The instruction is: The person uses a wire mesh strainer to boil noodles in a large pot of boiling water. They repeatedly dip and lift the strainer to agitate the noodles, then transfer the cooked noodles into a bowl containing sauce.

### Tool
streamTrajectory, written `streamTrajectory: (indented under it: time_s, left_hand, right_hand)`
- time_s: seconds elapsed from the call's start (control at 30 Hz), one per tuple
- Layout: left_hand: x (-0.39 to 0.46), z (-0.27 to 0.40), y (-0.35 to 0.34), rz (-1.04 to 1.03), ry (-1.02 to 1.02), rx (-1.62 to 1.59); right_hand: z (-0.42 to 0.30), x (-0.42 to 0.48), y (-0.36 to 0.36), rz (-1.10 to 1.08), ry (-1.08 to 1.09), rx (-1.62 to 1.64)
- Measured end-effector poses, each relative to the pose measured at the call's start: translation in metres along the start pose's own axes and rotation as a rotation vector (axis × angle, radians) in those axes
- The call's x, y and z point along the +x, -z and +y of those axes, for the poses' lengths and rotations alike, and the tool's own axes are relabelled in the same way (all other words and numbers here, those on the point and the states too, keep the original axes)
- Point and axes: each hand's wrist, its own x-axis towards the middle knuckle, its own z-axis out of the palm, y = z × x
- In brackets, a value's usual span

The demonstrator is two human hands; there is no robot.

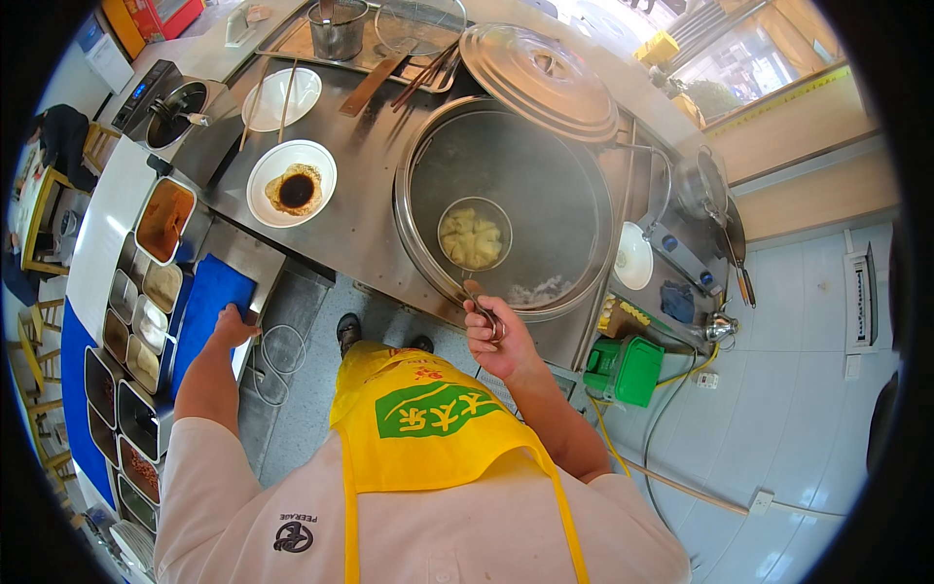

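My right hand (pixel 503 339) grips the handle of a wire strainer (pixel 473 287) at its looped metal end. Pale dumplings (pixel 473 239), probably wontons, fill the strainer's round basket. That basket is inside the rim of a large steel pot (pixel 403 212), over steaming, cloudy liquid; whether it touches the liquid I cannot tell. White foam (pixel 540 292) floats at the pot's near side. My left hand (pixel 235 328) rests on the edge of a folded blue cloth (pixel 211 296) on the counter, fingers apart. Beyond it stands a white bowl (pixel 326 175) with dark sauce in the bottom.
A second white bowl (pixel 303 87) has chopsticks across it. The pot's lid (pixel 503 66) leans at its far rim. Steel containers (pixel 166 219) of seasonings line the left counter. A faucet (pixel 668 182) and a small white bowl (pixel 633 255) are at right, above a green bin (pixel 635 372).
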Motion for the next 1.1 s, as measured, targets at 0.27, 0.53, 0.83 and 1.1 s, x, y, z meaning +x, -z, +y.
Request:
streamTrajectory:
  time_s: [0.27,0.53,0.83,1.1]
  left_hand:
    - [-0.0062,0.0069,0.005,0.0,0.011,-0.009]
    - [-0.0039,0.0038,0.0031,0.004,-0.004,0.006]
    - [-0.0021,0.0019,0.0018,0.005,-0.007,0.004]
    - [-0.0033,0.0033,0.0024,0.016,-0.007,-0.006]
  right_hand:
    - [-0.002,0.0037,0.0062,-0.031,-0.021,-0.036]
    - [0.0008,0.0037,0.002,0.012,0.004,-0.028]
    - [-0.0002,0.0051,0.0034,0.007,0.0,-0.02]
    - [-0.0008,0.0053,0.0019,0.016,-0.004,-0.01]
